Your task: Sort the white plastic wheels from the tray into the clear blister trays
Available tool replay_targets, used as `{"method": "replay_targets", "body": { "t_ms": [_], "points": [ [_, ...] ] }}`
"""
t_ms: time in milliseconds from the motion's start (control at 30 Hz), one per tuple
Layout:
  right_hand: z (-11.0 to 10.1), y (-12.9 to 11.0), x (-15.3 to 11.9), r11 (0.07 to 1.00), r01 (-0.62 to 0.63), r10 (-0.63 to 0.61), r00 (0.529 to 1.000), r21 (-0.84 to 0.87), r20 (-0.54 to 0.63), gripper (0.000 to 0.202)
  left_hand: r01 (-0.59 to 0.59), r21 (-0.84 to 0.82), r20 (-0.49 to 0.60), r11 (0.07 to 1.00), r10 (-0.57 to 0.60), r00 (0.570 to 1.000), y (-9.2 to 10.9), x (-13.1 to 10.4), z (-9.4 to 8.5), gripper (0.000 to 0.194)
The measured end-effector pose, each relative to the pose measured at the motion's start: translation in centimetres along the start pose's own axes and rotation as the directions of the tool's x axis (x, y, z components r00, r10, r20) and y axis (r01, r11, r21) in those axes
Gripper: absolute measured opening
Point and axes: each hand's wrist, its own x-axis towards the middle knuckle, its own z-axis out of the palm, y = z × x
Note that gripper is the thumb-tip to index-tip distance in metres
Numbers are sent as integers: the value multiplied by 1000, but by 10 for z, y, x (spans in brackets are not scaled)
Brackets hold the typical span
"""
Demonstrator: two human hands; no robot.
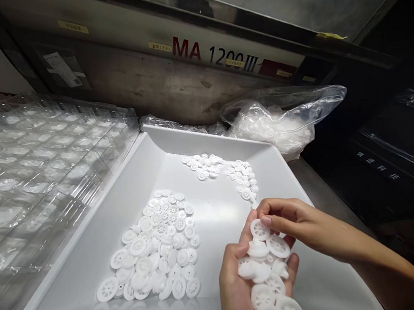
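My left hand (234,279) is cupped over the right side of a large white tray (215,221), palm up, its fingers curled around a pile of white plastic gears (263,296). My right hand (298,219) reaches in from the right, thumb and index finger pinched on a spoked gear (259,229) at the top of that pile. Inside the tray, a big heap of white gears (164,244) spreads over the left part. Smaller groups lie at the back (204,167) and along the right (242,176), partly reaching my fingertips.
Clear plastic compartment trays (49,158) are stacked left of the white tray. Behind its back right corner sits a clear bag (272,121) with white contents. A metal machine (187,80) marked MA 1200 III rises behind; a black cabinet (390,159) stands at the right.
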Motion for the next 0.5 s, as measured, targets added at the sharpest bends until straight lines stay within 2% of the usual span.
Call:
{"method": "replay_targets", "body": {
  "t_ms": [167, 233, 367, 500],
  "points": [
    [-5, 11, -14, 996, 26, -34, 995, -87, -91, 23, -37, -10, -10, 999, 37, 999, -1, -3, 6, 50],
    [-3, 17, -22, 991, 57, -72, 989, -118, -128, 29, -41, -10, -14, 999, 41, 999, -1, -2, 5, 51],
    [9, 27, -36, 985, 81, -108, 979, -154, -173, 45, -39, -20, 24, 999, 40, 999, -1, 0, 2, 54],
    [20, 35, -38, 982, 96, -132, 966, -165, -223, 40, 29, -17, -2, 999, -29, 1000, 0, 0, 1, 49]
  ]
}}
